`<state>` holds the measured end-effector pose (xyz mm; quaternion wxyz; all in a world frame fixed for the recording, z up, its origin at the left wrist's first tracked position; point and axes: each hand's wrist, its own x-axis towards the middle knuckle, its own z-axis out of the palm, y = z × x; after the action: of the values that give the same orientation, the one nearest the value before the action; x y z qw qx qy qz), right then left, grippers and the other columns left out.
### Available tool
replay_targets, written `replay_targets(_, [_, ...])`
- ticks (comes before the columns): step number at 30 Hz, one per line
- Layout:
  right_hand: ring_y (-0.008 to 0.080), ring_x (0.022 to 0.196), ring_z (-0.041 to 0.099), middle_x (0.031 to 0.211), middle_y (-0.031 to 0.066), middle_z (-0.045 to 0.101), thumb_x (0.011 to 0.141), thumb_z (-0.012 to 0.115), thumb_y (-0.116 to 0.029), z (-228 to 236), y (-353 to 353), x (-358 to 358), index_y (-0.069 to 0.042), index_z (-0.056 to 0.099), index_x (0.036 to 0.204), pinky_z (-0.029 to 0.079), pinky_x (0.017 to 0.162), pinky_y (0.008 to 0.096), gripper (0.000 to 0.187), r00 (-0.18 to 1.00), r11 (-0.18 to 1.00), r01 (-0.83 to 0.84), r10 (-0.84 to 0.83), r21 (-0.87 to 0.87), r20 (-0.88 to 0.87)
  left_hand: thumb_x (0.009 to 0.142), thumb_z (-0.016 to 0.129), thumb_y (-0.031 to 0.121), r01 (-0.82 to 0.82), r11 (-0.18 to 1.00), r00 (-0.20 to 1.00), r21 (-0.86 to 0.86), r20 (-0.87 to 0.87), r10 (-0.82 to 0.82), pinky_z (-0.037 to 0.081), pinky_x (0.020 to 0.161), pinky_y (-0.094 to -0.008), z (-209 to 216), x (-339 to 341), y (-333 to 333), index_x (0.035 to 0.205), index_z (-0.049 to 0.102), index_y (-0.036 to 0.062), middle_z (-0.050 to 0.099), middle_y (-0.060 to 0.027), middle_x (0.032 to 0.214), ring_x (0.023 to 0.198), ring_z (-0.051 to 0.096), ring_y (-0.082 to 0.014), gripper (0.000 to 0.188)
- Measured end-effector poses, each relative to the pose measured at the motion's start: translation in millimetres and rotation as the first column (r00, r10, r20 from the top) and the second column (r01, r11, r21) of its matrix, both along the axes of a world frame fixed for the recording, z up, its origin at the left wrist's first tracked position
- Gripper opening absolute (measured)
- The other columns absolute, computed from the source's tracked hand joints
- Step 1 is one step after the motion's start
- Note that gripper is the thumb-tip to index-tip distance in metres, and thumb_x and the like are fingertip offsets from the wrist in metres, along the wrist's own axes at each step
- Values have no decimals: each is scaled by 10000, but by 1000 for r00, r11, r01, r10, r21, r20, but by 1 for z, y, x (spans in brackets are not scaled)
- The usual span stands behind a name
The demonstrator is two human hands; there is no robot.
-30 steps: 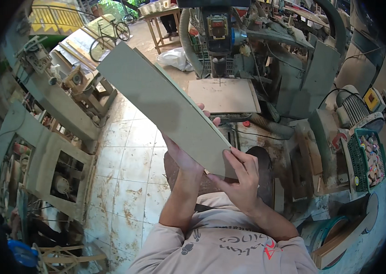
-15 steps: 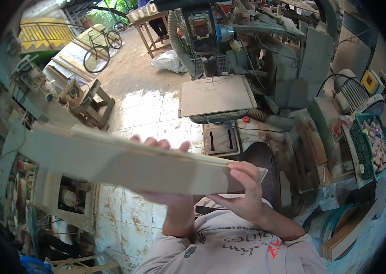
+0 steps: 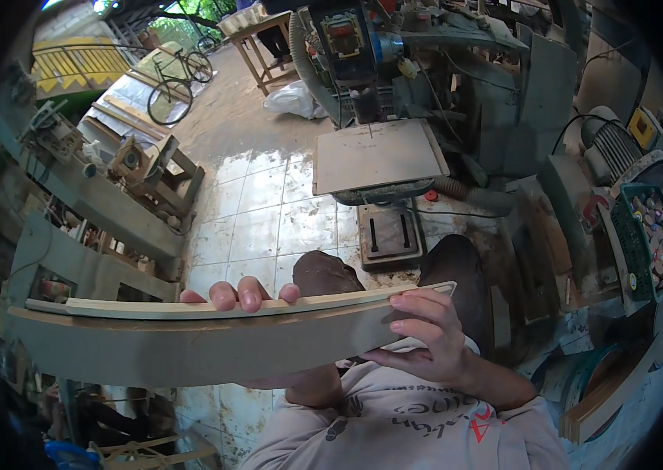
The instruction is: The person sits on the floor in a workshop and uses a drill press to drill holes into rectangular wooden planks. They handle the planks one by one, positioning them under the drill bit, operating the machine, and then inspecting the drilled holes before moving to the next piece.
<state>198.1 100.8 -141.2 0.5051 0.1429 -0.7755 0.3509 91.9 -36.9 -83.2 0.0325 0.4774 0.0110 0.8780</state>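
Note:
A long grey board (image 3: pixel 190 356) with a brown edge lies across in front of me, nearly level. Against its far side runs a pale, narrow wooden strip (image 3: pixel 331 300). My left hand (image 3: pixel 244 294) wraps around both from below; its fingertips curl over the strip, while the board hides the palm. At the right end, my right hand (image 3: pixel 429 329) pinches board and strip, with fingers over the top edge and the thumb beneath.
A drill-press-like machine with a flat square table (image 3: pixel 378 160) stands ahead. Dusty machines (image 3: pixel 104 204) line the left. A green crate (image 3: pixel 649 239) of small pieces sits right, near a motor (image 3: pixel 614 149). A bicycle (image 3: pixel 179 86) stands far left.
The board's left end has swung down and toward me, so the top edge and pale strip show more plainly. Both hands keep their grip. My knees have come into view beyond the board.

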Motion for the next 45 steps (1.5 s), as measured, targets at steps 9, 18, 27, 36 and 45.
replay_targets(9, [301, 1040, 576, 1176, 122, 560, 597, 893, -187, -3, 6, -4, -85, 532, 1091, 539, 850, 377, 620, 999, 999, -52, 52, -8, 14, 957, 451, 476, -34, 998, 997, -62, -75, 29, 359, 981, -635, -9, -5, -6, 1467, 220, 132, 406, -147, 1248, 1147, 418, -297, 657])
replay_targets(18, [299, 1091, 548, 1169, 125, 558, 593, 884, -311, 2, 12, 3, -61, 461, 1253, 400, 984, 483, 821, 981, 989, 105, -120, 104, 149, 831, 586, 608, -133, 990, 991, 48, 8, 133, 418, 831, -476, 2, -7, -10, 1485, 192, 137, 377, -129, 1224, 1115, 404, -267, 898])
replay_targets(27, [249, 1063, 564, 1185, 114, 582, 576, 882, -355, -10, 16, 8, -41, 527, 1229, 389, 890, 427, 807, 983, 988, 140, -147, 63, 114, 921, 510, 437, -22, 999, 998, -32, 53, 24, 426, 919, -533, -1, -3, -4, 1486, 250, 132, 380, -145, 1197, 1082, 419, -266, 692])
replay_targets(36, [234, 1066, 569, 1205, 103, 591, 569, 871, -380, -3, 12, 11, -80, 545, 1249, 383, 894, 415, 812, 986, 992, 101, -109, 69, 125, 992, 363, 357, -27, 994, 997, -105, 68, 34, 474, 899, -568, -20, 0, 12, 1399, 388, 71, 397, -123, 1054, 1020, 445, -259, 498])
replay_targets(45, [250, 1070, 576, 1214, 110, 590, 571, 873, -357, -4, 12, 6, -77, 544, 1257, 397, 896, 431, 811, 985, 997, 55, -63, 57, 164, 929, 408, 566, 18, 994, 1000, -105, 25, -15, 457, 929, -616, -18, -7, 9, 1351, 419, 0, 400, -142, 1088, 1045, 451, -287, 706])
